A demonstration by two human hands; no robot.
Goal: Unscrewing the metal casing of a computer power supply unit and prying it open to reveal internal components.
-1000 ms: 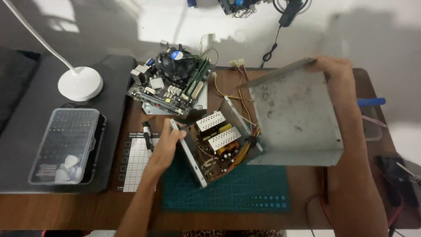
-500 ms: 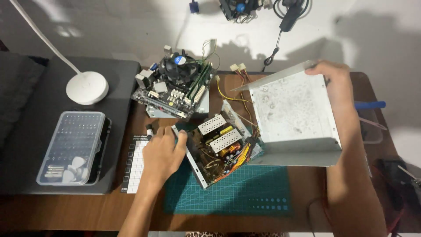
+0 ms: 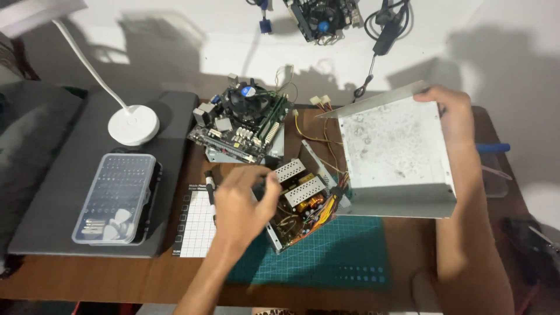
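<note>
1. The right hand (image 3: 452, 114) had swung the grey metal cover (image 3: 396, 157) further up and away over the last second; its grip was clamped on the cover's far top corner, thumb over the edge.
2. The cover now stood tilted, clear of the opened power supply (image 3: 306, 201), its lower lip just beside the unit's right side.
3. The left hand (image 3: 242, 204) had shifted slightly along the power supply's left edge, its grip curled against the casing wall; whether it pinched anything could not be told.
4. With the cover lifted off, the heat sinks, coil and wire bundle lay exposed on the green cutting mat (image 3: 350, 256).
5. The motherboard (image 3: 242, 122), the bit case (image 3: 114, 195) and the lamp base (image 3: 133, 124) had not moved on the counter (image 3: 87, 277).
</note>
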